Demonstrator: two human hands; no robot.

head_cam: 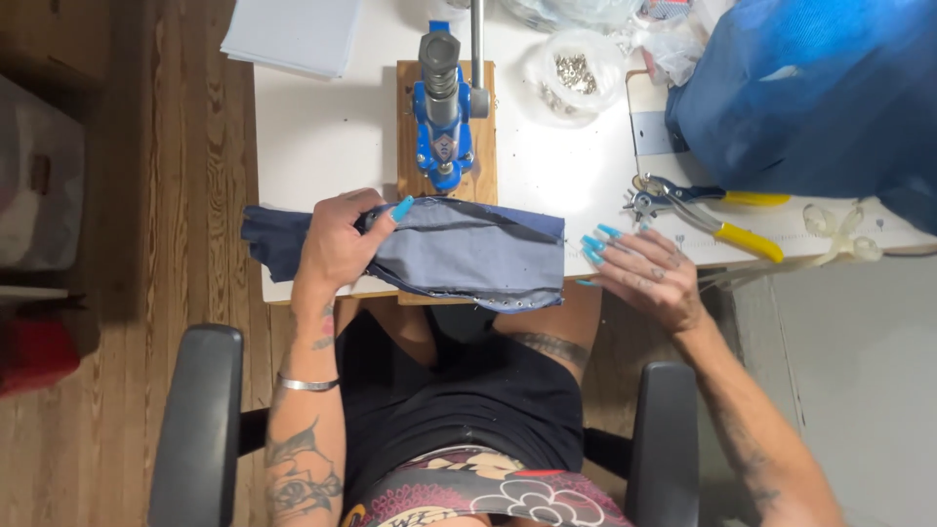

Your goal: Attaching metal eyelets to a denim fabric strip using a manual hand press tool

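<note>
A folded piece of dark blue and grey-blue fabric (pixel 468 249) lies across the front edge of the white table (pixel 322 127), just below a blue hand press (pixel 442 107) bolted to a wooden board (pixel 410 137). My left hand (pixel 337 239) grips the fabric's left part, with the fingers curled over its top fold. To the right of the fabric, my right hand (pixel 644 273) hovers with fingers spread, its fingertips close to the fabric's right edge and holding nothing.
Yellow-handled punch pliers (pixel 708 210) lie right of the press. A clear bag of small metal pieces (pixel 571 73) sits behind them, a blue bag (pixel 810 98) at far right, white sheets (pixel 288 34) at back left. Black chair armrests (pixel 200 420) flank my lap.
</note>
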